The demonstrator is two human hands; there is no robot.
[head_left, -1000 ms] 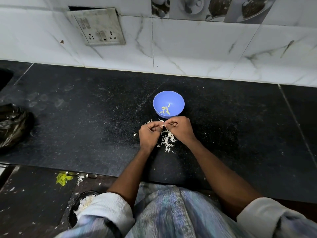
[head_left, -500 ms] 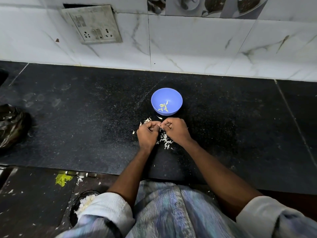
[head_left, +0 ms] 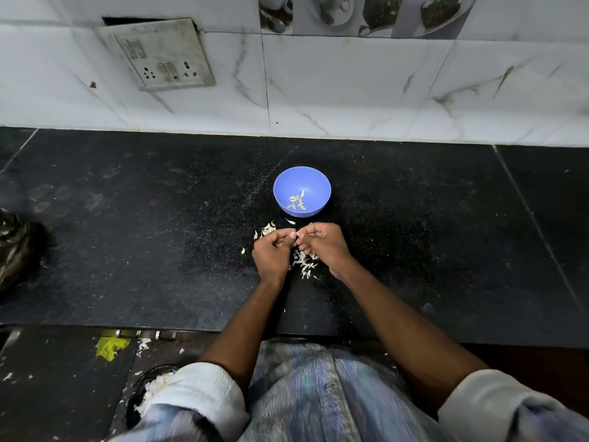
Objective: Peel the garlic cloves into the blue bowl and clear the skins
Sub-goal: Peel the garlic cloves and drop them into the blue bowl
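A small blue bowl [head_left: 314, 183] stands on the black counter with several peeled garlic cloves [head_left: 297, 201] in its bottom. Just in front of it my left hand [head_left: 272, 253] and my right hand [head_left: 324, 247] meet fingertip to fingertip. Both pinch a small pale garlic clove [head_left: 296, 236], most of it hidden by the fingers. A heap of white garlic skins [head_left: 304, 262] lies on the counter under and between my hands. More skins [head_left: 264, 231] lie to the left of my left hand.
The black stone counter [head_left: 159, 234] runs to a white tiled wall with a socket plate [head_left: 159, 55]. A dark plastic bag [head_left: 16, 250] lies at the left edge. Below the counter edge a dark bin [head_left: 149, 390] holds white skins; a yellow scrap [head_left: 110, 346] lies nearby.
My hands stay together in front of the bowl, working the clove between the fingertips. The view has shifted slightly; the bowl and the skins have not moved.
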